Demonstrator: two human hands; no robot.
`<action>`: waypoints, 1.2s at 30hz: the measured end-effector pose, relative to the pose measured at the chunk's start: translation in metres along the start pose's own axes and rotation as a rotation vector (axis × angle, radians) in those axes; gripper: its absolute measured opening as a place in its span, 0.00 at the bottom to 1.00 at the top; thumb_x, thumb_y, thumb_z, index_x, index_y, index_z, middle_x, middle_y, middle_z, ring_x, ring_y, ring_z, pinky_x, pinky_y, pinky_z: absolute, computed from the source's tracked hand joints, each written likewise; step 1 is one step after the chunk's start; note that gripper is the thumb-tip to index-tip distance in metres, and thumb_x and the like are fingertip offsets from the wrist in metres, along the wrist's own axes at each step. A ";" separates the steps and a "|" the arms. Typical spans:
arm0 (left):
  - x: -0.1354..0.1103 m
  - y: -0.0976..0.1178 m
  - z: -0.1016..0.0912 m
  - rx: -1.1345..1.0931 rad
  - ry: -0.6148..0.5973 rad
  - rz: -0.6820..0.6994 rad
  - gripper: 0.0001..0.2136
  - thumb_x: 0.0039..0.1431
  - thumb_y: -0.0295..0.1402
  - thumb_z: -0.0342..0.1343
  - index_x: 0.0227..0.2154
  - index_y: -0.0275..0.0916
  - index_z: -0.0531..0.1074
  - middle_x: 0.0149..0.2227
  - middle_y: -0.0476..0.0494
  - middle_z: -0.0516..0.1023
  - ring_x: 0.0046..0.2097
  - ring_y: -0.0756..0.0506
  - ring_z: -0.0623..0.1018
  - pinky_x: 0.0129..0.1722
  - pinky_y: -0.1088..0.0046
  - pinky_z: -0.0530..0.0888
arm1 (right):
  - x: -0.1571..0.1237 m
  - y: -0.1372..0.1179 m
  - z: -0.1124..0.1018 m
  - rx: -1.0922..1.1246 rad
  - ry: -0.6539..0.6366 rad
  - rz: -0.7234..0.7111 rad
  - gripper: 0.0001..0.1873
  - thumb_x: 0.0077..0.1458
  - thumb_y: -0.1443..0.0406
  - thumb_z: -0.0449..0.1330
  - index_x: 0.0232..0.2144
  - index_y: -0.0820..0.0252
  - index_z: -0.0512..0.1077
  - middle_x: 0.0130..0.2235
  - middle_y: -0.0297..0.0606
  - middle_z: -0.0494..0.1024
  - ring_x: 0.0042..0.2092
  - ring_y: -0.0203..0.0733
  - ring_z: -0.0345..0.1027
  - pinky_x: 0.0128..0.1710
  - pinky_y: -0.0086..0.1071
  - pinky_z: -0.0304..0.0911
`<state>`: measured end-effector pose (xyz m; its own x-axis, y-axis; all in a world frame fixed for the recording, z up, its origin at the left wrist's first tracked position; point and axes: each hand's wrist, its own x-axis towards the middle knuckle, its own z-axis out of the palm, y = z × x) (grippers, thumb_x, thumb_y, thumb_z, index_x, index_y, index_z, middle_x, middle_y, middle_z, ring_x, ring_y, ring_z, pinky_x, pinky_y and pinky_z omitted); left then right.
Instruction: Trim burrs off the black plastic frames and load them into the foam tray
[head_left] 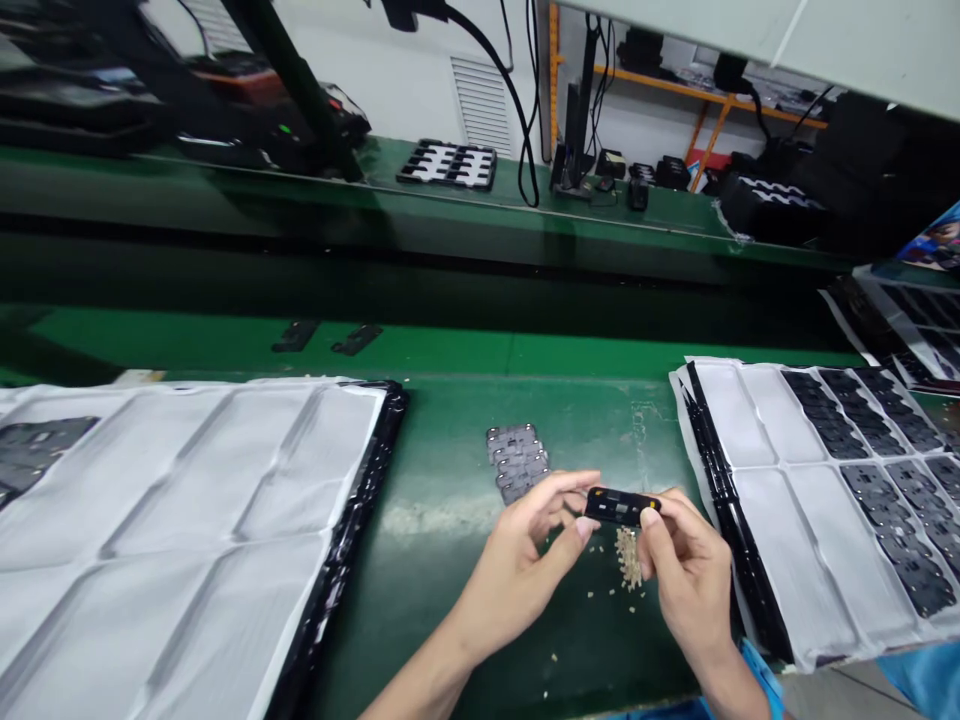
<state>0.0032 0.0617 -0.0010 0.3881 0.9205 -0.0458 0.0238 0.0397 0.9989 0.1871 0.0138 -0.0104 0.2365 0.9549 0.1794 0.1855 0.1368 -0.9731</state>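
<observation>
A small black plastic part (621, 507) with tiny metal contacts is held level between my two hands, above the green bench. My right hand (686, 570) pinches its right end between thumb and fingers. At its left end, my left hand (525, 560) has the thumb below and the fingers behind, closed on the edge. Just under the part lies a heap of tiny beige pieces (628, 560), with several strewn around it. Behind my left hand, several similar black parts (517, 460) lie overlapped in a short row on the bench.
On the right, a white-lined tray (795, 540) carries rows of black parts. A larger white-lined tray (180, 470) stands at left, with some dark parts in its far-left pocket. Two loose black parts (356, 340) lie on the green conveyor strip (465, 348) behind the bench.
</observation>
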 end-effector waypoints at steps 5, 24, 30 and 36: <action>0.009 0.000 0.009 -0.084 0.096 0.031 0.06 0.66 0.32 0.56 0.40 0.37 0.78 0.36 0.46 0.79 0.33 0.49 0.75 0.35 0.73 0.73 | -0.005 0.001 0.003 -0.004 -0.043 -0.022 0.10 0.71 0.65 0.57 0.37 0.59 0.77 0.29 0.30 0.68 0.21 0.30 0.64 0.20 0.26 0.60; 0.004 -0.013 0.007 -0.068 0.066 0.186 0.10 0.69 0.32 0.56 0.44 0.39 0.83 0.39 0.43 0.78 0.35 0.48 0.76 0.35 0.74 0.74 | -0.006 0.000 0.004 -0.047 -0.074 -0.050 0.10 0.70 0.67 0.57 0.38 0.59 0.79 0.28 0.29 0.69 0.20 0.30 0.64 0.20 0.26 0.61; 0.007 -0.012 0.008 -0.034 0.075 0.220 0.10 0.71 0.34 0.56 0.42 0.40 0.83 0.37 0.44 0.79 0.33 0.49 0.76 0.34 0.74 0.74 | -0.005 0.000 0.005 -0.045 -0.075 -0.059 0.10 0.70 0.67 0.57 0.37 0.58 0.79 0.27 0.28 0.68 0.20 0.30 0.65 0.20 0.25 0.61; 0.005 -0.011 0.007 -0.011 0.064 0.206 0.12 0.72 0.36 0.55 0.42 0.39 0.83 0.37 0.43 0.79 0.34 0.48 0.77 0.35 0.73 0.74 | -0.006 0.004 0.003 -0.053 -0.078 -0.041 0.10 0.70 0.67 0.57 0.37 0.59 0.78 0.28 0.29 0.68 0.20 0.30 0.65 0.21 0.26 0.62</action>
<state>0.0114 0.0630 -0.0125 0.3249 0.9322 0.1597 -0.0600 -0.1482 0.9871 0.1833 0.0096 -0.0159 0.1528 0.9668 0.2048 0.2446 0.1638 -0.9557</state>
